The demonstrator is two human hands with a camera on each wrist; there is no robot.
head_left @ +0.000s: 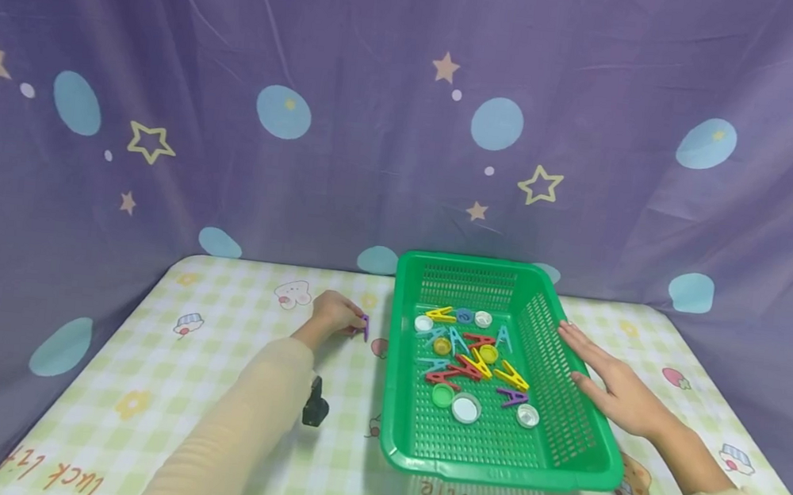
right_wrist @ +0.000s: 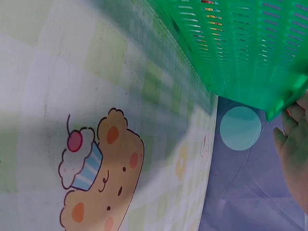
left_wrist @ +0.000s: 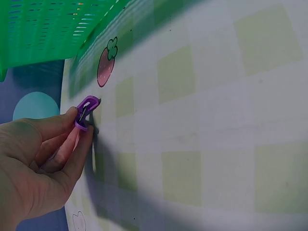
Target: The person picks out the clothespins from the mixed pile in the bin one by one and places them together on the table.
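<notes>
My left hand (head_left: 338,315) pinches a purple clothespin (left_wrist: 86,111) between thumb and fingers, just over the tablecloth on the left of a green plastic basket (head_left: 489,473). On the basket's right rim rests my right hand (head_left: 613,384), its fingers extended; the right wrist view shows only part of that hand. Inside the basket lie several clothespins: yellow ones such as the yellow clothespin (head_left: 513,376), red ones, blue ones, and a purple clothespin (head_left: 513,398). Among them are several round caps, including a white cap (head_left: 466,408), a green cap (head_left: 443,396) and a yellow cap (head_left: 489,354).
A checked green-and-white tablecloth (head_left: 211,389) with printed drawings covers the table. Behind it hangs a purple curtain (head_left: 346,179) with stars and blue ovals. The basket's side walls stand high around the loose pieces.
</notes>
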